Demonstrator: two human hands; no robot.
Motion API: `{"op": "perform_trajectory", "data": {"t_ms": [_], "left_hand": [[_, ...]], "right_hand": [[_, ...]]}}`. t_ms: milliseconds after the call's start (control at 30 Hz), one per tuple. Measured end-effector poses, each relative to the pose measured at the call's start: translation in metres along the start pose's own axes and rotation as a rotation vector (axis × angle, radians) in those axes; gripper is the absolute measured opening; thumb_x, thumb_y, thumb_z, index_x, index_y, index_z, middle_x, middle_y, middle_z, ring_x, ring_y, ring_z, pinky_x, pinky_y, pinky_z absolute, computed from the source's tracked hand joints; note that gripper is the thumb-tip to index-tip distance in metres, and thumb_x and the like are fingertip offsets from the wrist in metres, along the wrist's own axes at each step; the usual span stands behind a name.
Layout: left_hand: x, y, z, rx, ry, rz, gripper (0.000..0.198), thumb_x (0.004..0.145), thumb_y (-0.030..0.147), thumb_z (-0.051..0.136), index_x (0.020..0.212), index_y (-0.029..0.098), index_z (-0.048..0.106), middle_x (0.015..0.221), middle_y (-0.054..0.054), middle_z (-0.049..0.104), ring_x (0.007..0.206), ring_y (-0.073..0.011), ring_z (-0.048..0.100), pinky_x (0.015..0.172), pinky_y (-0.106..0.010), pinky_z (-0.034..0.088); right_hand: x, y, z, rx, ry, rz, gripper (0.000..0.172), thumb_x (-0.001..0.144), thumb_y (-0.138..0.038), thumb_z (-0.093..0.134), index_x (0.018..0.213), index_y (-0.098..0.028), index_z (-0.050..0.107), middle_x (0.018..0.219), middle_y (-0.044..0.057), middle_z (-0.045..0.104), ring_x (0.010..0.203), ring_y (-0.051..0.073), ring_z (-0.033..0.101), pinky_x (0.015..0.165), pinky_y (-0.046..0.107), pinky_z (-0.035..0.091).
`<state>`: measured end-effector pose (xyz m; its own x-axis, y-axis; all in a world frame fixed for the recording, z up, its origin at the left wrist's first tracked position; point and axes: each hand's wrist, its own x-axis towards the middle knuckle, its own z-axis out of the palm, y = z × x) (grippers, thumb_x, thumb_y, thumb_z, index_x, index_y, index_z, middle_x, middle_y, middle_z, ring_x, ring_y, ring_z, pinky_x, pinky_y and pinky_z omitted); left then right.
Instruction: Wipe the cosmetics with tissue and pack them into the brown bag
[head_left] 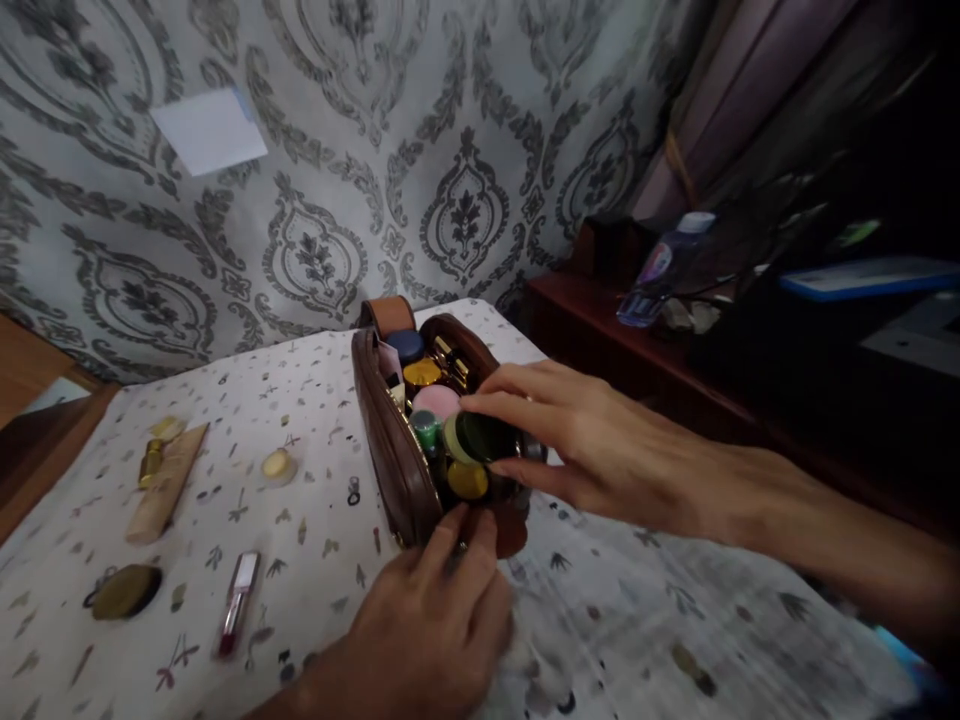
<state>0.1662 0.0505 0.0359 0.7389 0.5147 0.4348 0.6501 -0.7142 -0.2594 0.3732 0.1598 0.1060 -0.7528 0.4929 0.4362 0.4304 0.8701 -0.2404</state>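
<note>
A brown leather toiletry bag (384,450) lies unzipped on the bed, packed with small cosmetics. My right hand (577,425) reaches in from the right and pinches a dark green jar (486,437) with a pale green rim, tilted over the bag's opening. At the near end, my left hand (439,610) has its fingers bent over the bag's edge, holding it. Inside the bag are a pink round item (436,402), a green-capped bottle (426,428), a dark blue lid (406,346) and gold-coloured lids (422,373). The bag's bottom is hidden.
On the patterned sheet (315,590), left of the bag, lie a lip gloss tube (240,605), a beige tube (169,485), a small cream-coloured jar (278,465) and a dark oval item (126,592). A dark red table (570,315) at right bears a clear bottle (664,270).
</note>
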Motion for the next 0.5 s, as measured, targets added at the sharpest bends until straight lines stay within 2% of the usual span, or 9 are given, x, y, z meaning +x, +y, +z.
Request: {"op": "perform_trajectory", "data": {"t_ms": [167, 333, 500], "left_hand": [[-0.006, 0.003, 0.016, 0.006, 0.031, -0.023, 0.019, 0.093, 0.023, 0.049, 0.100, 0.015, 0.064, 0.126, -0.019, 0.066, 0.113, -0.0296, 0.064, 0.064, -0.028, 0.057], [-0.004, 0.003, 0.010, 0.004, 0.060, -0.031, 0.022, 0.093, 0.018, 0.045, 0.099, 0.013, 0.065, 0.123, -0.018, 0.067, 0.112, -0.0309, 0.064, 0.062, -0.029, 0.057], [-0.005, 0.004, 0.000, -0.036, -0.077, -0.027, 0.020, 0.094, 0.017, 0.045, 0.102, 0.012, 0.063, 0.133, -0.020, 0.061, 0.120, -0.0336, 0.060, 0.067, -0.032, 0.058]], "right_hand": [[0.006, -0.003, -0.004, -0.060, -0.063, -0.053, 0.041, 0.087, -0.026, 0.065, 0.128, -0.026, 0.058, 0.113, 0.007, 0.064, 0.095, 0.023, 0.063, 0.083, 0.038, 0.052], [0.016, -0.003, -0.004, -0.093, -0.136, -0.062, 0.024, 0.088, -0.026, 0.064, 0.112, -0.021, 0.063, 0.103, 0.006, 0.065, 0.090, 0.022, 0.062, 0.082, 0.037, 0.047], [0.022, -0.005, -0.004, -0.111, -0.237, -0.059, 0.013, 0.086, -0.026, 0.067, 0.098, -0.020, 0.065, 0.096, 0.004, 0.066, 0.086, 0.021, 0.062, 0.085, 0.040, 0.043]]}}
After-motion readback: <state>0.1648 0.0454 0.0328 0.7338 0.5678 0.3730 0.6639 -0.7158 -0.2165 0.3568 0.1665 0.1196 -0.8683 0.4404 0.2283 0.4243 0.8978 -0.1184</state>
